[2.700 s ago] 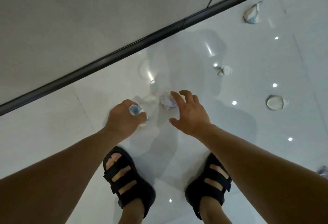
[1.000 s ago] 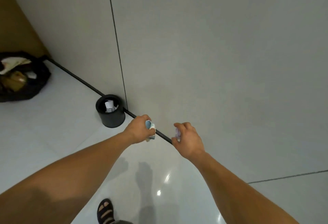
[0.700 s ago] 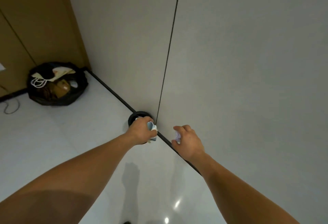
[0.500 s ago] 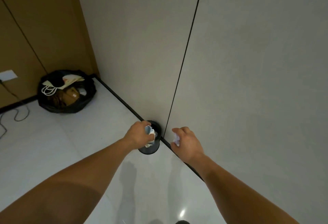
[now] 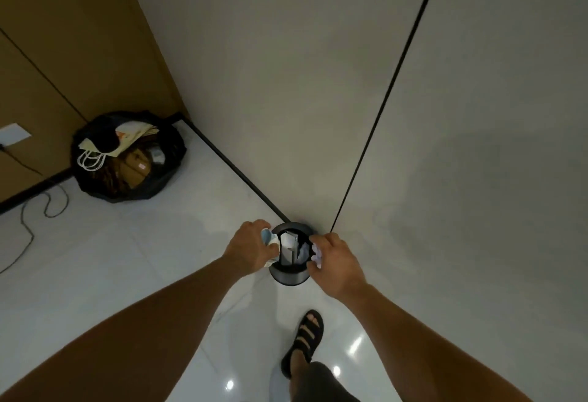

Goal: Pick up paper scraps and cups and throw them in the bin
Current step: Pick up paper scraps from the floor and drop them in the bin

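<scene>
Your L hand grips a crumpled blue-white wad and your R hand pinches a small pale scrap, both at the rim of the black bin by the wall. Both prob. light, soft, crushable, so any grip works. Let go right over the mouth, as paper drifts.

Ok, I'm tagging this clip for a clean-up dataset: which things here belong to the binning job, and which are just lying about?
Job: black bin; blue-white scrap gripped by left hand; pale scrap gripped by right hand; paper already inside the bin.
Lying about: black bag by the corner; cable on the floor; wall socket.
</scene>
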Demonstrator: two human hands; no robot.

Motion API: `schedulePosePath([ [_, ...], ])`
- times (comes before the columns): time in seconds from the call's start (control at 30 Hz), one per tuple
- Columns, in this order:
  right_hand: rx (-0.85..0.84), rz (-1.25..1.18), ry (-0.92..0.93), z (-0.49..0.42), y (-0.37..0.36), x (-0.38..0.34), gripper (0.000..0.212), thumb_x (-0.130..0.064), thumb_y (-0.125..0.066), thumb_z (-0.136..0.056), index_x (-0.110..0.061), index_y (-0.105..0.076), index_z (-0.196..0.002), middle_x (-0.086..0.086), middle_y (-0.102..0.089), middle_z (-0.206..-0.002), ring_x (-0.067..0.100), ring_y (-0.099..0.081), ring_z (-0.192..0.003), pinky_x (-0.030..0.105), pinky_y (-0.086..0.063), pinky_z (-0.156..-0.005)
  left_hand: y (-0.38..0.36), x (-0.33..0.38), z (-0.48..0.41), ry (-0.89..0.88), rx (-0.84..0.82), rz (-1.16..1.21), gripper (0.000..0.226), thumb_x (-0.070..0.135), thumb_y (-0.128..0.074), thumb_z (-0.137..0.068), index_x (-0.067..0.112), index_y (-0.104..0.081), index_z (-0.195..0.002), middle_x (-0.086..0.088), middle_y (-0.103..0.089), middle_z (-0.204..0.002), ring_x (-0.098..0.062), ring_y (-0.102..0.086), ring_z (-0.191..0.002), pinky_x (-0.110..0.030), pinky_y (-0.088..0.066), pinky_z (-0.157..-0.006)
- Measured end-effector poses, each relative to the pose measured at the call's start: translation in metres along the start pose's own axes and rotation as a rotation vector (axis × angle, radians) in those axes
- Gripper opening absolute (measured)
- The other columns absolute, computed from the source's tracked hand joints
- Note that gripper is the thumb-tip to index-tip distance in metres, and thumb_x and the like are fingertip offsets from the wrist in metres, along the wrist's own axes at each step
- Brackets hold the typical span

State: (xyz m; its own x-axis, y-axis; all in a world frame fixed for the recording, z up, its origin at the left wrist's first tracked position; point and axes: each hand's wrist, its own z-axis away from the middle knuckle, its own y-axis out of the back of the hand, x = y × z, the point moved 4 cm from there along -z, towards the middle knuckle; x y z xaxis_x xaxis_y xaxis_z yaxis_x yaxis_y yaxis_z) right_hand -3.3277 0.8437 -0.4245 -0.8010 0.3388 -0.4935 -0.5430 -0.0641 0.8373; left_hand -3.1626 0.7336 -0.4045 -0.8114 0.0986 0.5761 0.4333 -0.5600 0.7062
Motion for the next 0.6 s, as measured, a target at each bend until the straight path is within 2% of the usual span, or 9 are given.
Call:
schedulePosePath([
  [0.17,-0.097,-0.002,-0.038,-0.073,-0.033,0.036,0.056,-0.036,-0.057,-0.093,-0.025,-0.036,-0.144,0.003,-0.043,-0.137,0.019,-0.046,-0.122,0.026,-0.043,-0.095,-0.025,-0.016,-0.091,0.084,-0.063,0.036,0.05,0.027,-0.073,-0.081,0.015,-0.054,-0.126,-0.011,-0.055,-0.121,-0.025,-0.057,-0.102,-0.029,-0.048,-0.083],
  [0.3,-0.129,0.029,-0.033,-0.125,-0.083,0.067,0.049,-0.034,-0.06,-0.092,-0.021,-0.045,-0.138,0.004,-0.05,-0.129,0.018,-0.052,-0.116,0.02,-0.04,-0.089,-0.07,-0.051,-0.156,0.128,-0.135,0.068,0.044,0.024,-0.075,-0.078,0.018,-0.056,-0.117,-0.006,-0.057,-0.115,-0.018,-0.056,-0.092,-0.025,-0.047,-0.074],
  [0.37,-0.143,0.017,-0.082,-0.154,-0.118,0.085,0.048,-0.033,-0.06,-0.093,-0.022,-0.045,-0.136,0.003,-0.051,-0.127,0.017,-0.052,-0.116,0.018,-0.04,-0.086,-0.099,-0.074,-0.19,0.116,-0.155,0.047,0.042,0.025,-0.074,-0.079,0.017,-0.056,-0.116,-0.007,-0.057,-0.116,-0.017,-0.054,-0.094,-0.018,-0.042,-0.07],
  [0.43,-0.134,0.006,-0.127,-0.183,-0.162,0.106,0.046,-0.032,-0.06,-0.093,-0.021,-0.045,-0.135,0.003,-0.051,-0.126,0.017,-0.052,-0.115,0.016,-0.039,-0.082,-0.133,-0.102,-0.225,0.094,-0.164,0.039,0.049,0.025,-0.072,-0.081,0.017,-0.053,-0.125,-0.008,-0.053,-0.123,-0.02,-0.053,-0.102,-0.017,-0.038,-0.075],
  [0.5,-0.127,-0.002,-0.159,-0.209,-0.209,0.127,0.041,-0.031,-0.059,-0.093,-0.021,-0.047,-0.131,0.003,-0.052,-0.123,0.017,-0.053,-0.111,0.016,-0.039,-0.079,-0.167,-0.129,-0.259,0.077,-0.171,0.029,0.054,0.026,-0.071,-0.082,0.018,-0.05,-0.131,-0.008,-0.05,-0.128,-0.024,-0.054,-0.11,-0.022,-0.038,-0.081],
  [0.6,-0.129,-0.024,-0.207,-0.239,-0.282,0.16,0.042,-0.032,-0.058,-0.094,-0.022,-0.047,-0.132,0.002,-0.051,-0.125,0.017,-0.052,-0.11,0.019,-0.043,-0.081,-0.217,-0.171,-0.304,0.049,-0.172,0.02,0.053,0.028,-0.07,-0.083,0.018,-0.05,-0.131,-0.008,-0.052,-0.127,-0.026,-0.057,-0.11,-0.026,-0.043,-0.082],
])
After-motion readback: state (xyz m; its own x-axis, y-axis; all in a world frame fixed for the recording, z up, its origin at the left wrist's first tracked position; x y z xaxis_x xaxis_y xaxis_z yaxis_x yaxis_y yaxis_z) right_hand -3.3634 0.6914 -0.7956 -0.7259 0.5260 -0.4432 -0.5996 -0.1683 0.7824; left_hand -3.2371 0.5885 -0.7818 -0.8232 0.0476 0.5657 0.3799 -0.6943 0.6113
